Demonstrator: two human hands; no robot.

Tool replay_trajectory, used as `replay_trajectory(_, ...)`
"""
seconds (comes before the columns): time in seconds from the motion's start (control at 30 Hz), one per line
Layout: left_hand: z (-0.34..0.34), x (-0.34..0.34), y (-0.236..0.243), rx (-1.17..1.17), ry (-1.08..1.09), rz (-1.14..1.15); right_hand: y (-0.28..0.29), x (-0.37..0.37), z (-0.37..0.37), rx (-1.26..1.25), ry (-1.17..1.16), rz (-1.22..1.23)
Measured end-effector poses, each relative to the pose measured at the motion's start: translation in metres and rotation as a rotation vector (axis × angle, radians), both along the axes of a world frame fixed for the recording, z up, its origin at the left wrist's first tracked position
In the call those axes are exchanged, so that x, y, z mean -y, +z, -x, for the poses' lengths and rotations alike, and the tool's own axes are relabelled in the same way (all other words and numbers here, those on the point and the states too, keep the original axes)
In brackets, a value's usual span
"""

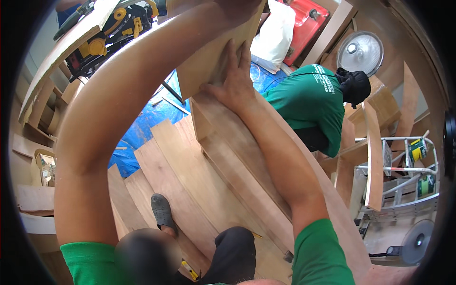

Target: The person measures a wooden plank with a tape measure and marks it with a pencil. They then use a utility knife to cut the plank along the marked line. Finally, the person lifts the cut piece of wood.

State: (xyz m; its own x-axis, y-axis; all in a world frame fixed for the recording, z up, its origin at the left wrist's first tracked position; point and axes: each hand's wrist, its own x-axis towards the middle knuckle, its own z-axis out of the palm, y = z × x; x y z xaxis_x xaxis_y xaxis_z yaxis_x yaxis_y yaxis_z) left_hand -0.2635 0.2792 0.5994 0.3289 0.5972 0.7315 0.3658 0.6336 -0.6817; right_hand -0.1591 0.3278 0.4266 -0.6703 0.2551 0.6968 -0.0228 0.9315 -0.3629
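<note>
My right hand point(233, 80) presses flat on a pale plywood panel point(194, 76), its fingers spread and thumb out to the side. The panel stands at the far end of a long wooden box-like frame point(225, 126) with raised side boards. Over the panel bends my left arm, and my left hand point(240, 8) is at the top edge of the view. Its fingers are hidden or cut off there, so what it holds does not show. Below lie several long plywood boards point(178, 166), with my grey clog point(163, 211) on them.
A person in a green shirt point(308, 99) bends over close by on the right. Behind are a fan point(360, 53), a red case point(306, 28) and a white sack point(273, 40). A metal ladder point(403, 175) holds cans. Blue sheeting point(135, 137) and yellow-black tools point(102, 45) are left.
</note>
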Motion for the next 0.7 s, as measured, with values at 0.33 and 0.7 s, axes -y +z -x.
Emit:
replay_trajectory(0.33, 0.012, 0.018, -0.012, 0.253, -0.092, 0.067, -0.002, -0.005, 0.001, 0.020, 0.015, -0.004)
replay_trajectory(0.7, -0.047, 0.090, -0.035, 0.859, -0.716, -0.684, 0.002, 0.000, 0.005, 0.003, 0.083, -0.081)
